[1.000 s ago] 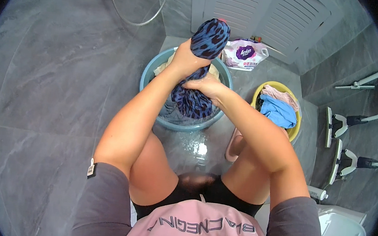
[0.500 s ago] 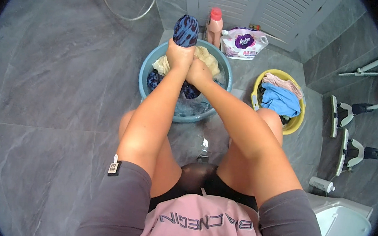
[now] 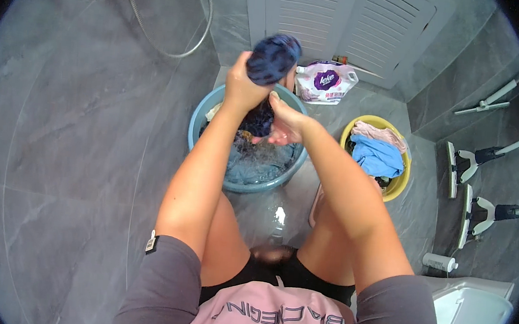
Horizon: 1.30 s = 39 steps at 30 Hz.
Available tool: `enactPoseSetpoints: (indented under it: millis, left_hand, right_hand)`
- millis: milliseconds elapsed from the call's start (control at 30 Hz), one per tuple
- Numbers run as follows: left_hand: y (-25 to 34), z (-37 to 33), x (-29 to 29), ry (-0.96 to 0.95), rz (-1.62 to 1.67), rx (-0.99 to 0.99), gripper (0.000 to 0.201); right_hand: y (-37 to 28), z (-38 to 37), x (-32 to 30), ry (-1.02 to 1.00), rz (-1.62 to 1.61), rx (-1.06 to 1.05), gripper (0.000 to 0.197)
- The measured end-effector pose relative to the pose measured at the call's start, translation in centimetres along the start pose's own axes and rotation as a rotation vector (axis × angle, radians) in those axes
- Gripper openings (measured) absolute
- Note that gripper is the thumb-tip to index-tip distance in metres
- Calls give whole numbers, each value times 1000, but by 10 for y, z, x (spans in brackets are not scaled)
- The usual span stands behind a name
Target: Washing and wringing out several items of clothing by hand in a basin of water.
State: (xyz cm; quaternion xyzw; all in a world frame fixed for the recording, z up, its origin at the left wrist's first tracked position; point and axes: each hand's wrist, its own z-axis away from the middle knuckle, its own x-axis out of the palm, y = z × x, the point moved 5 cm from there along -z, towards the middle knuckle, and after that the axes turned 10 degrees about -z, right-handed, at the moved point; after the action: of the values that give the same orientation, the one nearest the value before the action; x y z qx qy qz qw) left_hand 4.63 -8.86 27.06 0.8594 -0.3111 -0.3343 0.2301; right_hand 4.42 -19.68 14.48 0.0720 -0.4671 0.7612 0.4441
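Note:
My left hand is wrapped round a wet blue-and-black patterned cloth, held bunched above a round blue basin. The bunched top of the cloth sticks out above my fist, and its lower part hangs toward the water. Close to that lower part is my right hand, thumb and fingers apart, the fingertips by the cloth. I cannot tell how firmly they touch it. In the basin, blue-grey cloth lies under cloudy, splashing water. A bit of cream cloth shows at the left rim.
A yellow basin of clothes, with a blue garment on top, stands right. Behind are a white and purple detergent pouch and a mostly hidden pink bottle. Mop heads hang right; a shower hose hangs back left.
My right hand has loosened from its closed grip on the cloth and opened beside the lower part. The bunched top has tilted to the right. The view has shifted slightly.

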Motion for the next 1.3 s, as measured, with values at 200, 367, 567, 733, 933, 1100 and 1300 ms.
enactPoseSetpoints:
  millis: [200,367,567,733,933,1100,1300]
  left_hand:
    - [32,15,15,-63,185,29,50]
    - [38,16,-1,47,206,65,54]
    - [36,12,-3,236,436,-12,52]
    - [-27,19,19,501,832,-624,29]
    - [-70,34,27,629,1245,-1024,15]
    - [-100,28,32,577,1540,-1036,25]
    - [-98,24,17,310,1637,-955,28]
  right_hand:
    - [-28,3,12,-149,-807,-469,61]
    - [-76,75,91,-567,-737,-951,45]
    - [-87,-15,27,-43,-1067,-827,31]
    - [-78,-61,-14,82,-1145,-784,14]
    - [-90,-28,12,589,-1009,-1308,12]
    - [-113,-1,50,523,-633,-1494,7]
    - [-120,-2,73,404,-41,-1490,8]
